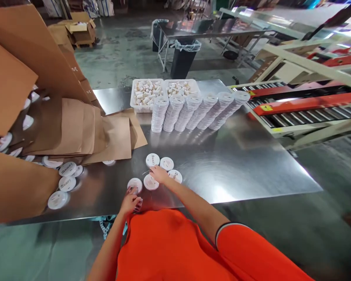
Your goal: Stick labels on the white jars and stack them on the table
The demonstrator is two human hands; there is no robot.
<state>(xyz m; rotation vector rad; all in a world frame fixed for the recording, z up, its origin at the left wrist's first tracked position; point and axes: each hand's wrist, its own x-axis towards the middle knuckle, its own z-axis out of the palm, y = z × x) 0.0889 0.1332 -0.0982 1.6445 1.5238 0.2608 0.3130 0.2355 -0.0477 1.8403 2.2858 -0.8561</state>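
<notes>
At the near side of the steel table, my left hand (130, 203) has its fingers closed on the near edge of a round white case (135, 183). My right hand (160, 175) reaches in over a small group of similar flat cases, its fingertips a little apart between a case with dark lettering (152, 159) and a nearer case (151, 182). Another case (166, 163) lies just beyond that hand, and a lettered one (177, 176) is partly covered by my right wrist. The undersides of my fingers are hidden.
Several tall stacks of white cases (183, 113) stand toward the back, before white baskets (147, 109) of small white-capped pieces. On the left, a cardboard box (20, 187) on its side spills cases and brown cardboard sheets (117, 134). A roller conveyor (310, 113) runs at right.
</notes>
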